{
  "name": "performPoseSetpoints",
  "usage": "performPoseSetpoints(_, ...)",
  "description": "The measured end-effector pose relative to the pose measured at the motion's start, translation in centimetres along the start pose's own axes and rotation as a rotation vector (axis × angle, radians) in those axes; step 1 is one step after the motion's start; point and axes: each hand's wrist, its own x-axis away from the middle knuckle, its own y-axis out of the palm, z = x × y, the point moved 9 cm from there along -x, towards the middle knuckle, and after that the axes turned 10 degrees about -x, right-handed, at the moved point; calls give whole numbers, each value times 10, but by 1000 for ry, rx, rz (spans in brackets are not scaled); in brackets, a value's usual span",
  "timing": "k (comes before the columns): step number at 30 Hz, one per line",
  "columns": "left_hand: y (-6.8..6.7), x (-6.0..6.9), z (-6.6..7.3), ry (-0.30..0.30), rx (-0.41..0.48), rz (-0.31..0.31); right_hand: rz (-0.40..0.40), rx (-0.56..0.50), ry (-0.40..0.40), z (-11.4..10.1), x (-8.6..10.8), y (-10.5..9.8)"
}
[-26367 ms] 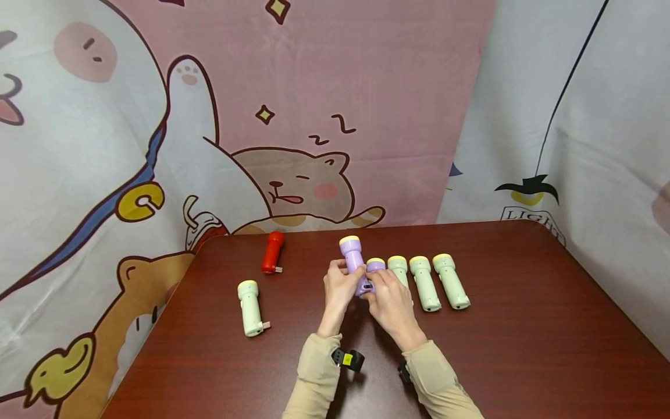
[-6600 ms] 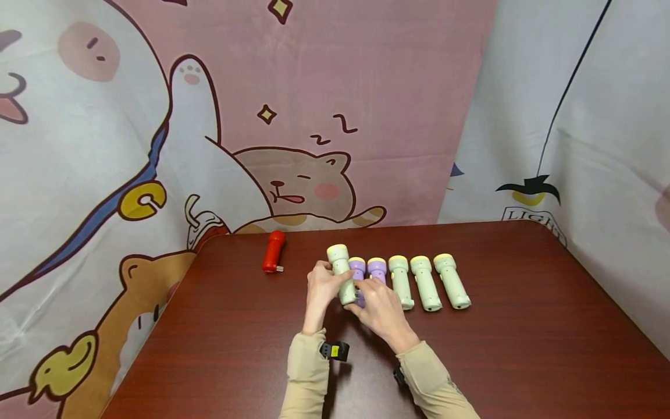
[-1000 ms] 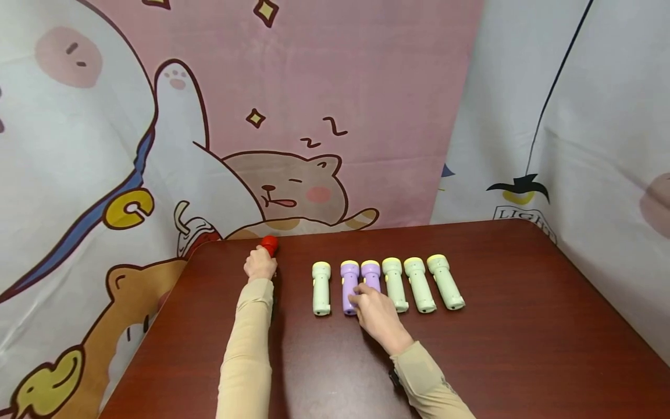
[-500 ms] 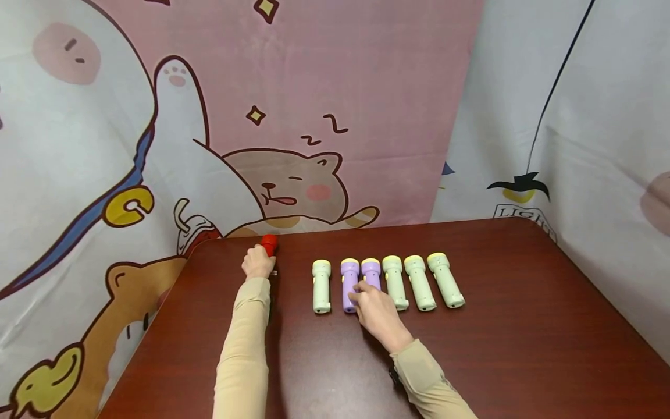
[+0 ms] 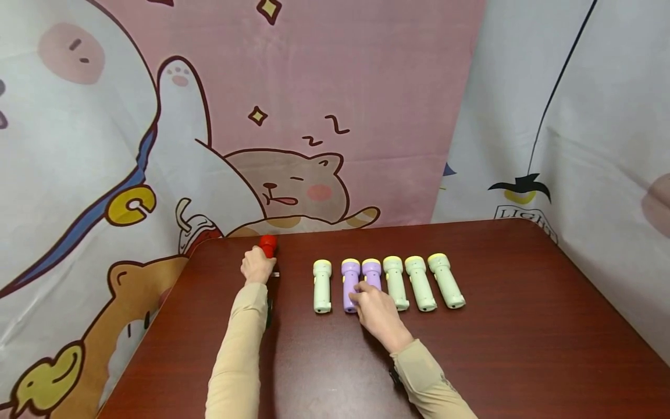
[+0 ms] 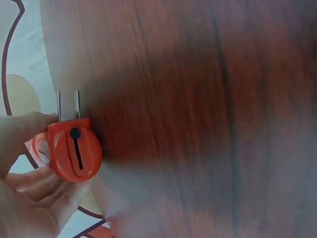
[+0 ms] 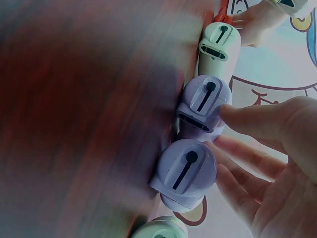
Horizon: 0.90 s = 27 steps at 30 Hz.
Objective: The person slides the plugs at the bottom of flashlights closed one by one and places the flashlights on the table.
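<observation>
At the far left of the table, my left hand [image 5: 257, 266] grips a red flashlight [image 5: 268, 244] round its body. In the left wrist view, two metal plug pins stick out from the end of the red flashlight [image 6: 81, 153]. My right hand [image 5: 379, 316] rests over two purple flashlights lying side by side. The right wrist view shows its thumb touching the left purple flashlight [image 7: 220, 91] and its other fingers lying against the right purple flashlight [image 7: 203, 166], without curling round either. Left of these lies a light green flashlight [image 5: 321, 288].
Three more light green flashlights, the nearest [image 5: 395, 285] beside the purple pair, continue the row to the right. All their heads point to the back. The brown table [image 5: 523, 349] ends at a cartoon-printed cloth [image 5: 398, 116] behind it.
Earlier, both hands worked on a purple flashlight, then a green one, which joined the row. The left hand has since moved left onto the red flashlight. Within the last second both hands hardly move.
</observation>
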Motion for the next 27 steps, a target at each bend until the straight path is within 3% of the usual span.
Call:
performPoseSetpoints(16, -13, 24, -8, -26, 126, 109, -17, 13, -2, 1, -1, 1)
performPoseSetpoints(27, -22, 40, -3, -45, 244, 159, -16, 9, -5, 1, -1, 0)
